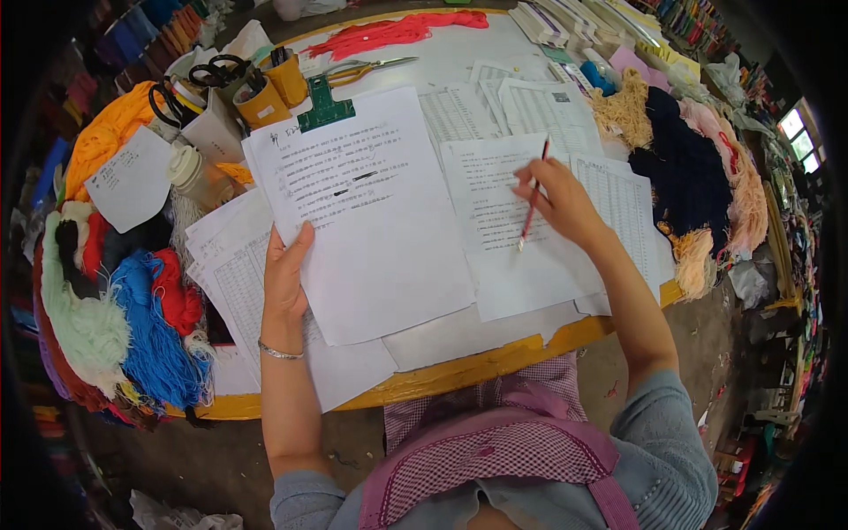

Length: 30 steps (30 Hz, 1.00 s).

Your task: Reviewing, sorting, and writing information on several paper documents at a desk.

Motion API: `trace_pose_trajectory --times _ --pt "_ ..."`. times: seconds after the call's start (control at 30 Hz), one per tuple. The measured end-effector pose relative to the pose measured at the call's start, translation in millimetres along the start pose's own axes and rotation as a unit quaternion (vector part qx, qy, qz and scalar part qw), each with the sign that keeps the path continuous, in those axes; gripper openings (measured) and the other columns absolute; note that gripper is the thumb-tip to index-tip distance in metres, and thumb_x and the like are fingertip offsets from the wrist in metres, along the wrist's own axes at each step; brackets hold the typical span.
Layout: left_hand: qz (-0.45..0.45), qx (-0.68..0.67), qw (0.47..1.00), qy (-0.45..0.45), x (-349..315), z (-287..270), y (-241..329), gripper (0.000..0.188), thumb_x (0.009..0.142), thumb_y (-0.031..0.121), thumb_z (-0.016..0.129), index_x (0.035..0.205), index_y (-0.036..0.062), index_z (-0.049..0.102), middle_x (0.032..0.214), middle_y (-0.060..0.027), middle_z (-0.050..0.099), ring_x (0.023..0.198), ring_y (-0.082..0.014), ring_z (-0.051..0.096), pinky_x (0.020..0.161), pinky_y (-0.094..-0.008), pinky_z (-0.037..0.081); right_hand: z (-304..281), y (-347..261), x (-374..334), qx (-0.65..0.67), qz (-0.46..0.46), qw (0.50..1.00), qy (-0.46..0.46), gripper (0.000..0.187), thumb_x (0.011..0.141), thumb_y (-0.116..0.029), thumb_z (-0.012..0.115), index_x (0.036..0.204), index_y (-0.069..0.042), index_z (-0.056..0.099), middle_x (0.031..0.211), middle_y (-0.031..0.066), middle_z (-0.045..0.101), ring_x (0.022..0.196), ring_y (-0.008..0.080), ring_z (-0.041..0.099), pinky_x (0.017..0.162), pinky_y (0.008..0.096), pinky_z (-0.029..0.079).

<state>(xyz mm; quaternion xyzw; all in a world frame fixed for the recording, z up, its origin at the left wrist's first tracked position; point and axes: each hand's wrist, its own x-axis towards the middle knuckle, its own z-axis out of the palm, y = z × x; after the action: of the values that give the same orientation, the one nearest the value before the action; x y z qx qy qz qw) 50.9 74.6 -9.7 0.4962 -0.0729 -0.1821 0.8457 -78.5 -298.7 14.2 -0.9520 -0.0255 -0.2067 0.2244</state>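
Observation:
My left hand (290, 269) grips the left edge of a stack of white sheets (389, 274), thumb on top and fingers underneath. A green clip (327, 108) holds the stack at its top edge, and lines of writing fill the upper part, some struck out. My right hand (558, 199) is closed on a slim red pencil (532, 210), held over another written sheet (539, 283) to the right. The pencil's pale lower end points down at that sheet; whether it touches the paper I cannot tell.
Printed table sheets (618, 190) lie around. At left stand pen holders with scissors (216, 71), a lidded cup (190, 172) and yarn hanks (146, 309). Orange-handled scissors (358, 71) and red yarn (397, 34) lie at the back. Dark yarn (685, 159) hangs over the right edge.

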Motion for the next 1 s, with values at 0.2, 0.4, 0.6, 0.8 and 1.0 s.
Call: trace_pose_trajectory --times 0.2,0.4,0.6,0.8,1.0 --pt "-0.001 -0.008 1.0 0.008 -3 -2 1 0.043 0.095 0.007 0.061 0.136 0.0038 0.048 0.128 -0.0094 0.06 0.113 -0.0193 0.06 0.095 -0.0324 0.051 5 -40 -56 0.038 -0.032 0.998 -0.036 0.019 0.086 -0.014 0.069 0.1 -0.004 0.06 0.089 0.0088 0.067 0.086 0.0292 0.061 0.086 0.0419 0.045" --pt "-0.013 -0.029 0.999 0.008 0 -3 0 0.041 0.095 0.005 0.062 0.134 0.0055 0.05 0.126 -0.008 0.061 0.109 -0.0178 0.061 0.09 -0.0324 0.054 23 -51 -79 0.018 -0.084 0.995 -0.052 0.029 0.083 -0.01 0.07 0.11 -0.004 0.06 0.093 0.0092 0.069 0.107 0.0267 0.064 0.1 0.0446 0.042" --pt "-0.019 -0.016 0.999 0.021 -1 -6 0 0.042 0.094 0.005 0.062 0.134 0.0063 0.05 0.124 -0.0081 0.062 0.108 -0.0175 0.062 0.088 -0.0318 0.055 24 -53 -80 0.016 -0.091 0.995 -0.049 0.024 0.081 -0.01 0.072 0.102 -0.003 0.063 0.095 0.0087 0.069 0.107 0.0265 0.065 0.099 0.0448 0.043" --pt "-0.009 0.057 0.994 0.094 5 -15 -15 0.041 0.093 0.009 0.064 0.132 0.0047 0.051 0.122 -0.0084 0.063 0.105 -0.0187 0.063 0.088 -0.0315 0.055 27 -41 -87 0.007 -0.11 0.994 -0.003 0.031 0.079 -0.016 0.076 0.104 -0.002 0.063 0.1 0.0091 0.069 0.104 0.0261 0.065 0.095 0.0441 0.047" --pt "0.002 0.037 0.998 0.047 7 -14 -3 0.041 0.096 0.007 0.059 0.136 0.0036 0.05 0.129 -0.0116 0.06 0.113 -0.0219 0.061 0.097 -0.0322 0.052 35 -41 -84 0.018 -0.134 0.99 0.027 0.032 0.079 -0.021 0.076 0.101 -0.004 0.062 0.105 0.0092 0.069 0.102 0.025 0.065 0.093 0.0393 0.048"
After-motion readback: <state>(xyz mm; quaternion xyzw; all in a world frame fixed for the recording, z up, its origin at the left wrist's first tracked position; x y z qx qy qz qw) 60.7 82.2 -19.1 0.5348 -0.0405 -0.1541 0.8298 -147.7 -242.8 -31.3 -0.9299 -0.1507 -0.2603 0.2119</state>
